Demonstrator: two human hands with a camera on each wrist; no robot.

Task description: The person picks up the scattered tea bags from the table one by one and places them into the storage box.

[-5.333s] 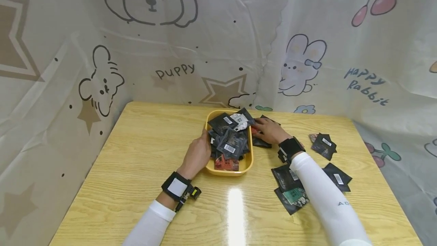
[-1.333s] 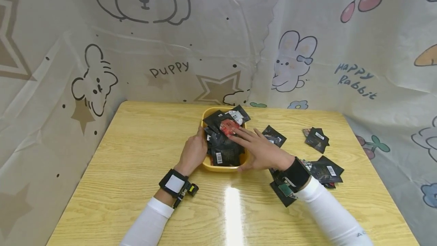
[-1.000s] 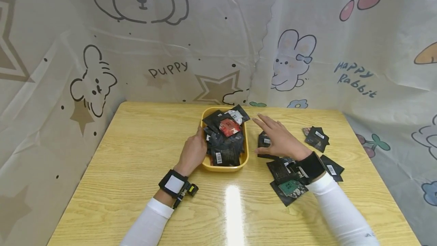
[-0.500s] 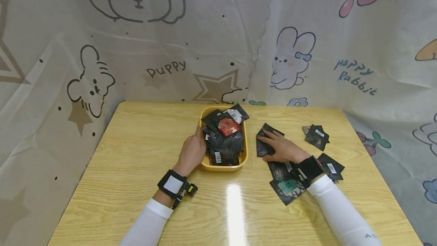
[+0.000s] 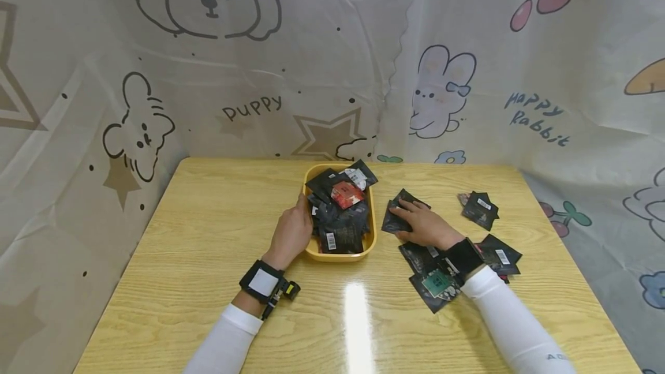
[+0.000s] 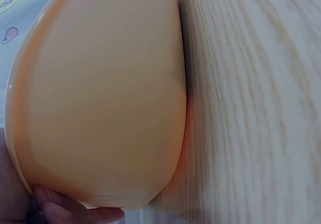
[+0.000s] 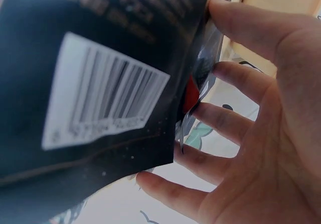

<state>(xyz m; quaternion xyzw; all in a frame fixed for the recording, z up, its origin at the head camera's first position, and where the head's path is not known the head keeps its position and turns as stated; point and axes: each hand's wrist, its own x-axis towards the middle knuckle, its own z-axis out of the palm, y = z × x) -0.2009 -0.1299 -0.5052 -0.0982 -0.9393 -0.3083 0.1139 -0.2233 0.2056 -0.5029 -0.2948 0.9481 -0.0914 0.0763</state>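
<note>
A yellow plastic tub point(image 5: 339, 257) heaped with black sachets point(image 5: 341, 238) stands on the wooden table, a red-labelled sachet point(image 5: 347, 194) on top. My left hand point(image 5: 291, 232) grips the tub's left side; in the left wrist view its curled fingers point(image 6: 57, 211) lie against the outer wall. Right of the tub, my right hand point(image 5: 423, 225) rests with spread fingers on overlapping black sachets point(image 5: 393, 221). In the right wrist view, the fingertips touch sachet edges, and a black sachet with a white barcode point(image 7: 105, 91) fills the near side.
Below the right hand lie more sachets, one with a green label point(image 5: 437, 284). Another group of sachets point(image 5: 500, 255) is beside the right wrist, and a small stack point(image 5: 479, 210) sits farther right. A printed curtain point(image 5: 249, 74) hangs behind the table.
The right hand let go of the red-labelled sachet on the tub's heap, then moved right and down onto the table sachets, which have slid slightly left. The left hand has stayed on the tub.
</note>
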